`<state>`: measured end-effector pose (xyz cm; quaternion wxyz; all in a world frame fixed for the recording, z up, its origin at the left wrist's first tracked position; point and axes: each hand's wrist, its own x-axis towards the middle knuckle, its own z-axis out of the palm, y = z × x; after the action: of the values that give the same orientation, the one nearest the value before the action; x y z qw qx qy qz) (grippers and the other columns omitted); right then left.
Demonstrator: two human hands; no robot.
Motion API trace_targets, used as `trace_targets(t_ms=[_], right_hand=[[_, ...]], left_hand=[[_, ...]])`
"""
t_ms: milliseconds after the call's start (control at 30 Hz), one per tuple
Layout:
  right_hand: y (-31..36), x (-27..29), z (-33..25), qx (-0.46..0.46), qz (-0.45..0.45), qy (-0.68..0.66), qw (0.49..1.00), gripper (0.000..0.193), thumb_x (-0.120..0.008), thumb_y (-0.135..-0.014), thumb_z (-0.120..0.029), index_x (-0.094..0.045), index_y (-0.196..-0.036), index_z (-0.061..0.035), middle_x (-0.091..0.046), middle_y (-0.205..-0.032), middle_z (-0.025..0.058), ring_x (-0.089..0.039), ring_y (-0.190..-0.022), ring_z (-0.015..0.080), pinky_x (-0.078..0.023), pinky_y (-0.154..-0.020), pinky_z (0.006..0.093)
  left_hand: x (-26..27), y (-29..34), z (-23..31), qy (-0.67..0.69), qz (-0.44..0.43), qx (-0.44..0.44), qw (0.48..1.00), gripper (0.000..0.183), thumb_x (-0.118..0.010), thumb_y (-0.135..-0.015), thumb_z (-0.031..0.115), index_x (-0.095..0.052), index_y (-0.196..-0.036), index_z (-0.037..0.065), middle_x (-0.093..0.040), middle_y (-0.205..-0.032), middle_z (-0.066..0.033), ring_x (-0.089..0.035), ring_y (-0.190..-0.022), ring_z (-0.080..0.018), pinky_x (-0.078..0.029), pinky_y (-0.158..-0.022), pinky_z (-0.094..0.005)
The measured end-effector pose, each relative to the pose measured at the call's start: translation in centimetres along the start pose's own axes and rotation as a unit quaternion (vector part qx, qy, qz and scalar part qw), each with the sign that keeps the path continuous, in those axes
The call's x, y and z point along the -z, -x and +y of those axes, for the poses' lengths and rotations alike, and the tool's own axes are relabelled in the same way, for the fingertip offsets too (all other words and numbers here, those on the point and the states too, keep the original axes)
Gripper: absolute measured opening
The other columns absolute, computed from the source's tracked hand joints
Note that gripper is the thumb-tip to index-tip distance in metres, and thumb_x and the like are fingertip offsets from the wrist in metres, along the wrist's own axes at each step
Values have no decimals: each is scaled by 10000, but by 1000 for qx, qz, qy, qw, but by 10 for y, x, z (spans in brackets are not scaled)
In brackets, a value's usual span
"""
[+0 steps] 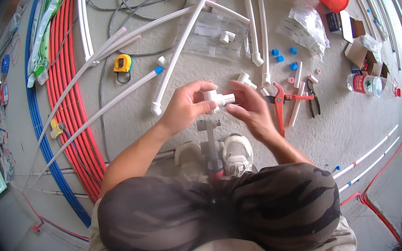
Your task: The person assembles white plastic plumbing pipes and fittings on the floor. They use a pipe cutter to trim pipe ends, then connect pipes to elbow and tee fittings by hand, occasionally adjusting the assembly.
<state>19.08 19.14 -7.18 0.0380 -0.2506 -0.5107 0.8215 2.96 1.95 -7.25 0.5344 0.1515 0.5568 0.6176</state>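
My left hand (184,106) pinches a white plastic pipe fitting (214,99) above the floor, in front of my knees. A short white stub (229,99) points out of the fitting to the right. My right hand (253,106), slightly blurred, has its thumb and fingers apart around the stub's end; whether they touch it cannot be made out. Below, between my shoes, stands a grey pipe welding tool (212,147) with round dies and a red lower part. Another white fitting (244,80) lies just beyond my right hand.
On the right lie a red pipe cutter (279,105), pliers (314,94), blue caps (294,66) and a plastic bottle (365,84). White pipes (185,41) cross the floor ahead, near a yellow tape measure (123,63). Red pipes (61,88) and blue pipes (41,126) run along the left.
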Motion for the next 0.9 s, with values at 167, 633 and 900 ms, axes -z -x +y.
trace_targets(t_ms=[167, 633, 900], right_hand=[[63, 131, 22, 33, 148, 682, 716, 1089, -924, -741, -195, -303, -1618, -18, -376, -1624, 265, -394, -1472, 468, -327, -1208, 566], [53, 165, -5, -57, 72, 782, 616, 1457, -1033, -515, -350, -191, -1682, -125, -207, -1731, 181, -124, -1627, 398, -61, -1291, 634], [31, 161, -15, -26, 27, 805, 592, 1253, -960, -617, -200, -248, -1638, -48, -324, -1658, 188, -261, -1565, 396, -163, -1300, 553]], left_hand=[[14, 4, 19, 78, 43, 0, 996, 286, -708, -935, 20, -641, -1213, 5, -687, -1248, -97, -696, -1003, -157, -556, -832, -292], [9, 12, 34, 117, 32, -26, 992, 332, -702, -874, 1, -603, -1190, 13, -687, -1115, -110, -672, -994, -199, -537, -887, -353], [11, 22, 41, 164, 21, -18, 986, 330, -640, -882, 25, -589, -1207, -4, -689, -1116, -147, -690, -1010, -231, -562, -899, -386]])
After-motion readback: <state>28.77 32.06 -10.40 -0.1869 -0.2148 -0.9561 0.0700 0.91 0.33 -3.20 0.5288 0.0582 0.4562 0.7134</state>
